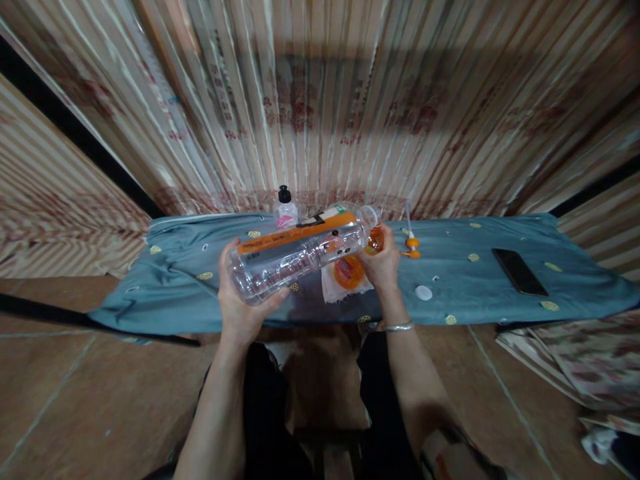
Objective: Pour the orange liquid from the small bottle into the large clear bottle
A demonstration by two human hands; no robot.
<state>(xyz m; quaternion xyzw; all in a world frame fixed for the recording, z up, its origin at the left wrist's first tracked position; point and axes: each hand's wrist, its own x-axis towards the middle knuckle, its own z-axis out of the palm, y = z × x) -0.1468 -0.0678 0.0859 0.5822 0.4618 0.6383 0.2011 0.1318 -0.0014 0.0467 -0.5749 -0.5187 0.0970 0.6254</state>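
Note:
My left hand (243, 303) grips the base end of a large clear plastic bottle (300, 252) with an orange and grey label, held tilted almost flat above the table. The bottle's open neck points right, toward my right hand (383, 267). That hand is closed around a small orange bottle (375, 240) held at the big bottle's mouth. Below them a white cloth (333, 283) lies on the blue cloth-covered table (200, 280), with a round orange object (349, 271) resting on it. A white cap (423, 292) lies on the table to the right.
A small clear bottle with a black cap and pink label (286, 210) stands at the table's back edge. An orange and white pump nozzle (411, 240) lies right of centre. A black phone (519, 271) lies further right. Patterned curtains hang behind. Folded fabric (575, 367) lies on the floor at right.

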